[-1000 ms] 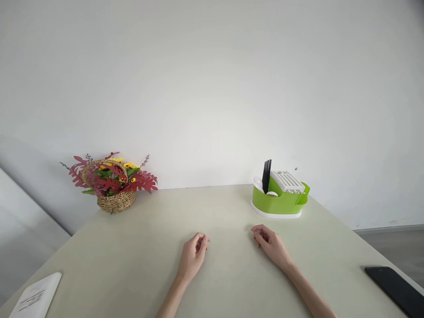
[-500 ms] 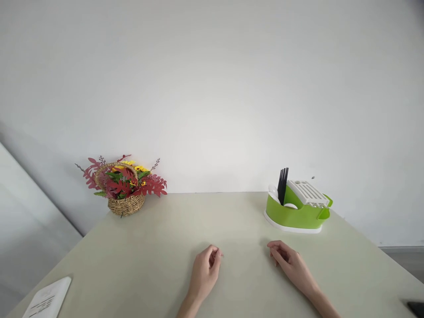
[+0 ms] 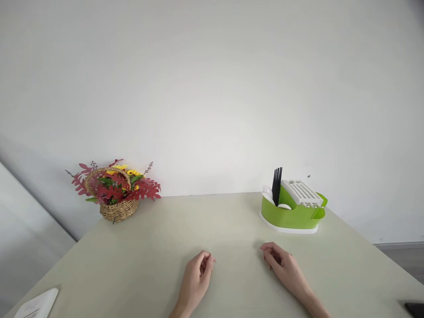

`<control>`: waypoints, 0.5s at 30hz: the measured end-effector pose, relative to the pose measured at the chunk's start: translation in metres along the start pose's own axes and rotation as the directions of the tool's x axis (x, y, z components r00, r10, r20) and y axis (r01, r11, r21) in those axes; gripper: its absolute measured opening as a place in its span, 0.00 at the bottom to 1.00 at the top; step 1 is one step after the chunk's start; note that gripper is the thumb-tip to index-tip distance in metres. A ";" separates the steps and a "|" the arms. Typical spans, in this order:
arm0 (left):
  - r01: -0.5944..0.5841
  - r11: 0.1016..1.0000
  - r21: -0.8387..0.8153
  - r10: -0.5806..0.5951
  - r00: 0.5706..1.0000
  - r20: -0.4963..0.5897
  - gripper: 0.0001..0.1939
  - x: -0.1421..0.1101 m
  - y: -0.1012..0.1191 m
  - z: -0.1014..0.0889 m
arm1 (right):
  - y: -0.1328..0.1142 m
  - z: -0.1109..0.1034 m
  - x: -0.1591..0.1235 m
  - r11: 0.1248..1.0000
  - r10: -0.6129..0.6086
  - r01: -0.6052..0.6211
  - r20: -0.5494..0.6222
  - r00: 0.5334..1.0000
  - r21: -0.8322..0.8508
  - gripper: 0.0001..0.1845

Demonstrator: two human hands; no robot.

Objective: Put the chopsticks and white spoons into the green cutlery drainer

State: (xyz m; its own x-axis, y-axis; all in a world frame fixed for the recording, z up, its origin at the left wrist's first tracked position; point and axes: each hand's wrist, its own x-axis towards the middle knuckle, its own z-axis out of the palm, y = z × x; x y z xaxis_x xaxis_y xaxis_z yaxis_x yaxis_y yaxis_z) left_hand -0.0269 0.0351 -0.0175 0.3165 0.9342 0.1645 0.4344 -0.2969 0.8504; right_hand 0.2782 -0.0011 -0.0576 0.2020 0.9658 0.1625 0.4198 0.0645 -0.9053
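My left hand (image 3: 194,279) rests on the table, its fingers curled in and the thumb close to them, with nothing seen in it. To its right, my right hand (image 3: 282,268) also lies on the tabletop with loosely curled fingers and holds nothing visible. The two hands are apart. Beyond my right hand stands a green utensil holder (image 3: 287,217) on a white base. Black chopsticks (image 3: 277,187) stand upright in it beside white spoons (image 3: 268,194). A slotted white rack (image 3: 302,193) forms its sloping top.
At the back left, a wicker basket (image 3: 119,210) holds red leaves (image 3: 146,189) and yellow flowers. A white object with dark slots or markings (image 3: 38,304) is cut off at the lower left. Part of a black object (image 3: 415,308) shows at the lower right. A wall (image 3: 212,110) rises behind the table (image 3: 212,229).
The view has turned slightly, so everything sits a little further left in the picture. Both hands keep nearly the same pose and place on the table.
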 end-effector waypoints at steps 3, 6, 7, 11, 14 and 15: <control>-0.008 1.000 0.030 0.007 1.000 0.010 0.23 -0.001 -0.001 -0.001 | -0.001 0.002 0.000 1.000 -0.008 0.008 -0.021 1.000 0.026 0.16; 0.003 0.999 0.046 -0.004 1.000 0.016 0.22 -0.002 0.000 -0.003 | -0.004 0.005 -0.001 0.999 -0.015 0.017 -0.038 0.999 0.045 0.16; 0.004 0.999 0.045 -0.005 1.000 0.020 0.22 -0.002 0.000 -0.003 | -0.005 0.006 -0.001 0.999 -0.015 0.017 -0.040 0.999 0.048 0.16; -0.012 1.000 0.015 0.011 0.999 0.031 0.20 -0.001 -0.002 -0.008 | -0.005 0.008 -0.002 0.999 0.000 0.001 -0.021 1.000 0.047 0.16; -0.020 1.000 0.022 0.020 1.000 -0.011 0.21 0.008 -0.009 -0.012 | -0.004 0.009 -0.003 0.999 0.007 -0.007 -0.001 1.000 0.032 0.16; -0.019 0.999 0.032 0.020 1.000 -0.015 0.21 0.012 -0.011 -0.013 | -0.003 0.009 -0.003 1.000 0.008 -0.008 0.002 1.000 0.026 0.16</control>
State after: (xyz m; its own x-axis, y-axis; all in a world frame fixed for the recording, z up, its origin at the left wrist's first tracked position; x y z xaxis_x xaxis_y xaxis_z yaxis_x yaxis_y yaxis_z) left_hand -0.0390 0.0517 -0.0182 0.3122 0.9310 0.1889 0.4548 -0.3210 0.8307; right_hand 0.2686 -0.0016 -0.0587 0.2033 0.9669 0.1542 0.3950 0.0631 -0.9165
